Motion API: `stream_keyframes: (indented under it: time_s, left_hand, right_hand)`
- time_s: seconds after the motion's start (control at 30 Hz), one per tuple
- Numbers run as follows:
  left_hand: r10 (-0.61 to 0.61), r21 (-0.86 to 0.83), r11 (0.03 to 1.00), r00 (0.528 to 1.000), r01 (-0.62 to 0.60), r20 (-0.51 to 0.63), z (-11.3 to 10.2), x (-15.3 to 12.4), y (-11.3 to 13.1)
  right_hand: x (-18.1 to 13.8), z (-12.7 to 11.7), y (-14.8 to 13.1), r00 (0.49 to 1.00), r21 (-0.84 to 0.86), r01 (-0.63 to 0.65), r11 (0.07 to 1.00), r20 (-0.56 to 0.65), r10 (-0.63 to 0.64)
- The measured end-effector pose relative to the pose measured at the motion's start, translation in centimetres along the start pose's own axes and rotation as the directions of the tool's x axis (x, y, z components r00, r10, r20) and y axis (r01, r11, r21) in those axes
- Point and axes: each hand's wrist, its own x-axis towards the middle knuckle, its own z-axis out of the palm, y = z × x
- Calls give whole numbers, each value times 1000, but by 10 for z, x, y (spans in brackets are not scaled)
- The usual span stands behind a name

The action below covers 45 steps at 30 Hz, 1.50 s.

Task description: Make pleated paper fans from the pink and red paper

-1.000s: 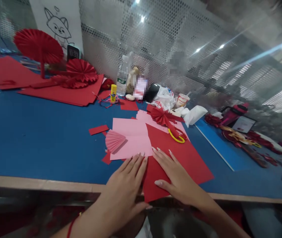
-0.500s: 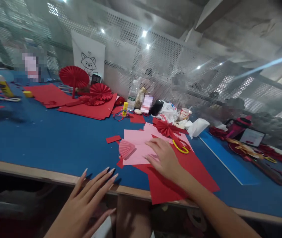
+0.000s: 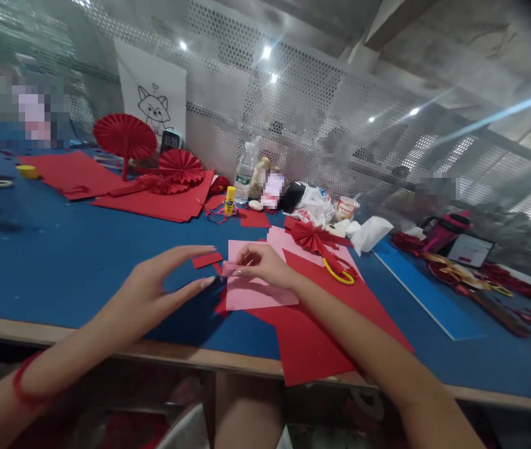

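Note:
My right hand point(image 3: 263, 265) pinches a small pleated pink paper fan point(image 3: 229, 269), now seen nearly edge-on, just above a pink paper sheet point(image 3: 260, 299). To its left, my left hand point(image 3: 157, 277) reaches in with thumb and fingers apart, holding nothing. Its fingertips are close to the fan and to a small red paper piece point(image 3: 207, 260) on the table. Large red paper point(image 3: 326, 330) lies partly beneath the pink sheet. Scissors with a yellow-edged handle point(image 3: 339, 274) and a red pleated fan point(image 3: 310, 237) rest beyond my right wrist.
At the back left, round red paper fans point(image 3: 125, 135) stand and lie by red sheets point(image 3: 157, 202). A glue stick point(image 3: 230, 201), a water bottle point(image 3: 245, 174) and a white plastic bag point(image 3: 315, 207) are along the mesh partition. A blue board point(image 3: 427, 293) lies right.
My right hand has moved left and picked the pink fan up from the pink sheet. My left hand has risen from the table's front edge towards the fan. The view has shifted slightly.

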Motion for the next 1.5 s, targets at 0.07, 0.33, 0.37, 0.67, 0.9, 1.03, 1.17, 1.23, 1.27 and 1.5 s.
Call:
stream_keyframes:
  time_s: [0.07, 0.33, 0.37, 0.67, 0.9, 1.03, 1.17, 1.23, 1.27, 1.5]
  left_hand:
    - [-44, -52, 997, 993, 49, 106, 4, 28, 4]
    - [-104, -422, 837, 859, 347, 501, 37, 78, 14]
    - [-130, -438, 814, 854, 382, 504, 39, 80, 12]
    - [-272, -540, 665, 840, 516, 469, 50, 79, -9]
    - [-219, -593, 663, 875, 458, 431, 56, 69, -8]
    - [-234, -579, 693, 894, 429, 382, 55, 67, -8]
    - [-209, -580, 723, 919, 376, 335, 55, 66, -6]
    - [-186, -585, 734, 931, 345, 316, 56, 65, -5]
    - [-172, -578, 750, 938, 322, 300, 56, 64, -5]
    - [95, -416, 906, 995, -84, 6, 58, 58, -10]
  right_hand:
    - [-8, -6, -6, 998, 93, -44, 995, -36, 47]
    - [-40, -17, -16, 957, 258, -191, 947, -166, 238]
    - [-42, -17, -17, 953, 234, -191, 953, -189, 237]
    - [-59, -14, -12, 948, -141, -51, 989, -320, 3]
    - [-62, -8, -6, 927, 202, -91, 975, -341, 157]
    - [-61, -9, -7, 924, 319, -76, 945, -333, 187]
    - [-63, -9, -6, 934, 440, -74, 895, -285, 217]
    - [-64, -9, -6, 937, 491, -86, 867, -257, 238]
    - [-64, -9, -6, 938, 513, -92, 854, -244, 247]
    - [-62, -2, -9, 923, 507, -108, 855, -269, 276]
